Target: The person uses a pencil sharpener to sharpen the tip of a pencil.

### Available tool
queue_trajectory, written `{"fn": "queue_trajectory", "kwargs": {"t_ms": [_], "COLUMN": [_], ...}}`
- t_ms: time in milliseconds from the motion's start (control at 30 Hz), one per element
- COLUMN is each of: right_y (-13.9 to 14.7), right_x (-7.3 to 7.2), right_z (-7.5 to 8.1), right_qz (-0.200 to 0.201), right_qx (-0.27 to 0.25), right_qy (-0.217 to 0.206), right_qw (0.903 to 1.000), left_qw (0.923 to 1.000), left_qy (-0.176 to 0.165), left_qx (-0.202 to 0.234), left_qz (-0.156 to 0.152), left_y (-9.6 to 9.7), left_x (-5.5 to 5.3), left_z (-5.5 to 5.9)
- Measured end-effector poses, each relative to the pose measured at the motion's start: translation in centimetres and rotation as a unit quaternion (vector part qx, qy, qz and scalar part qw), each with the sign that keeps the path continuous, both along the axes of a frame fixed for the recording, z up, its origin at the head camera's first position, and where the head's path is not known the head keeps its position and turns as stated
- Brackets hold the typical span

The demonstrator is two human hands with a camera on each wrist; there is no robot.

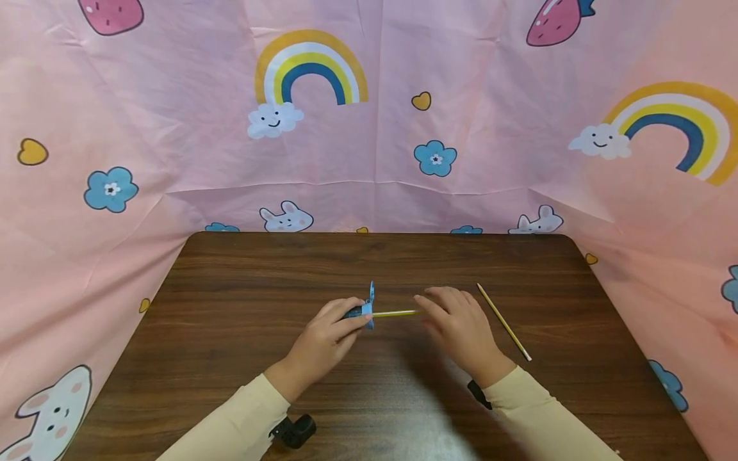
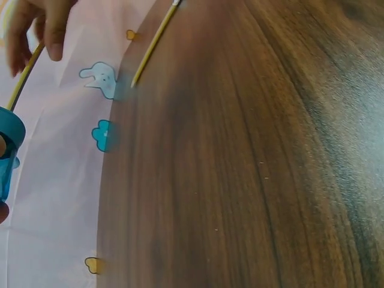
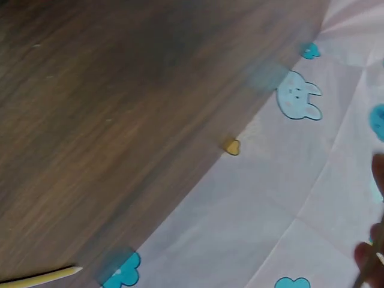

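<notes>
My left hand [image 1: 319, 342] grips a blue pencil sharpener [image 1: 367, 309] with a dark see-through body, its lid standing up. A yellow striped pencil [image 1: 394, 314] runs from the sharpener's mouth toward the right. At the pencil's other end, my right hand [image 1: 464, 330] pinches it, fingers and thumb about the shaft in the left wrist view. That view also shows the sharpener's round blue end [image 2: 13, 127] at the left edge. Just right of my right hand, a second yellow pencil [image 1: 504, 322] lies slanted, its point away from me.
Both hands work over a brown wood-grain table [image 1: 259, 269]. A pink printed cloth [image 1: 196, 115] hangs behind it and along both sides. Dark wrist bands [image 1: 294, 431] sit at the cream sleeves [image 1: 230, 422].
</notes>
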State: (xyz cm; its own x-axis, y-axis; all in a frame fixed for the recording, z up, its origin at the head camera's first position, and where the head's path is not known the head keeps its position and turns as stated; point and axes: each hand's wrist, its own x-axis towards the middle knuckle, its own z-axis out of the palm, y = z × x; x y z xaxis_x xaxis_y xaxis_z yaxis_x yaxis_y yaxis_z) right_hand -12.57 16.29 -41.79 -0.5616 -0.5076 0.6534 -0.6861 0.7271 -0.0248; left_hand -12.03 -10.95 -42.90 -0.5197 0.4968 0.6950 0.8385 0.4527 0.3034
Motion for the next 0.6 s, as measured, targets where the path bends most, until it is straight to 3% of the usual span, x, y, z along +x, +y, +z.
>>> {"fn": "queue_trajectory", "kwargs": {"t_ms": [233, 367, 500, 600], "right_y": [-0.17, -0.4, -0.4, -0.34], "right_x": [-0.14, -0.11, 0.34, 0.67], "right_z": [-0.71, -0.7, -0.45, -0.02], "right_qz": [0.025, 0.038, 0.032, 0.022], "right_qx": [-0.014, -0.03, -0.024, -0.019], "right_qy": [0.11, 0.14, 0.083, -0.019], "right_qw": [0.9934, 0.989, 0.9958, 0.9994], "left_qw": [0.9974, 0.9951, 0.997, 0.9994], "left_qy": [-0.069, -0.097, -0.077, -0.022], "left_qx": [0.014, 0.008, -0.006, -0.026], "left_qz": [0.016, 0.017, 0.009, -0.002], "left_y": [-0.35, -0.3, -0.2, -0.22], "left_x": [0.53, 0.92, 1.03, 0.93], "left_z": [0.86, 1.05, 0.97, 0.74]}}
